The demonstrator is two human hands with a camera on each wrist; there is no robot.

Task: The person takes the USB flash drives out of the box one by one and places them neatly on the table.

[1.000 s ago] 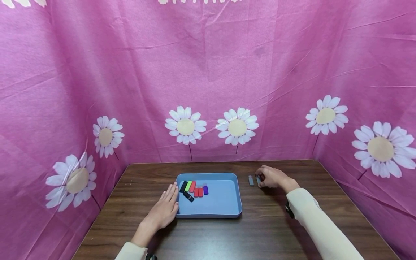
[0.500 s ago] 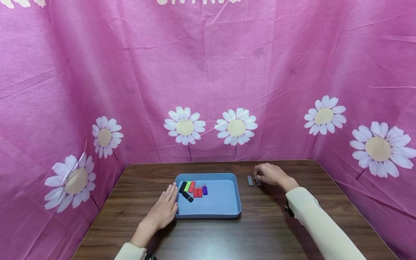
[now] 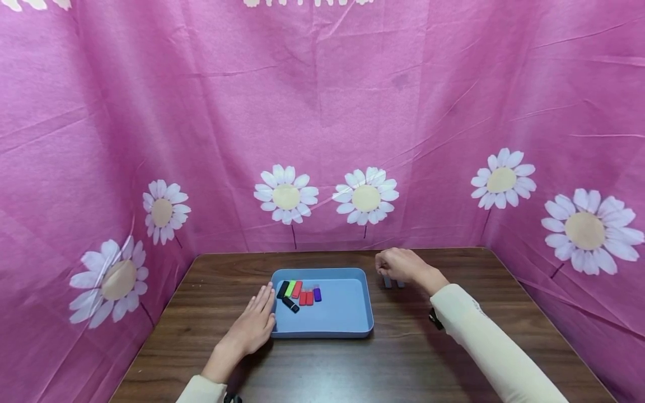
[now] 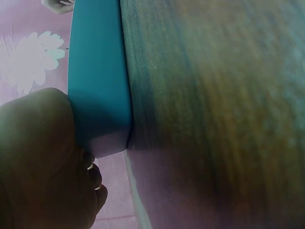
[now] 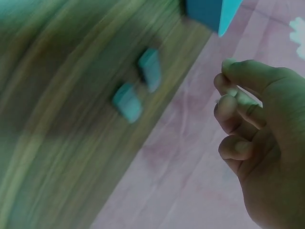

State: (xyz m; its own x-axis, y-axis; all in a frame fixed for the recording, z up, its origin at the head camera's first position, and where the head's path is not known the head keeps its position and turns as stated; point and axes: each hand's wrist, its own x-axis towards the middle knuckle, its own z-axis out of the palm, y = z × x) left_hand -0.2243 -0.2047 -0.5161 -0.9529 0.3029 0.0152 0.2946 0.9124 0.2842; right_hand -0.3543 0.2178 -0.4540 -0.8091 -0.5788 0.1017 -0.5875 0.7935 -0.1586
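My left hand [image 3: 254,322] lies along the left wall of a blue tray [image 3: 347,313], its fingers straight against the rim; the left wrist view shows the tray's outer wall [image 4: 100,71] beside the hand. My right hand [image 3: 405,266] hovers beyond the tray's right side, over two grey USB sticks [image 3: 387,282] that it partly covers. In the right wrist view both sticks [image 5: 127,102] lie side by side on the table, apart from the loosely bent fingers, and nothing shows in the hand.
Inside the tray's left half lie a black USB stick [image 3: 283,289], a green one [image 3: 290,288], several red ones [image 3: 297,289], a purple one [image 3: 317,294] and a second black one [image 3: 290,304]. A pink flowered curtain [image 3: 322,112] surrounds the wooden table [image 3: 322,369].
My right hand has let go of the right-hand grey USB stick, then lifted and moved left above both. The left hand has stayed at the tray.
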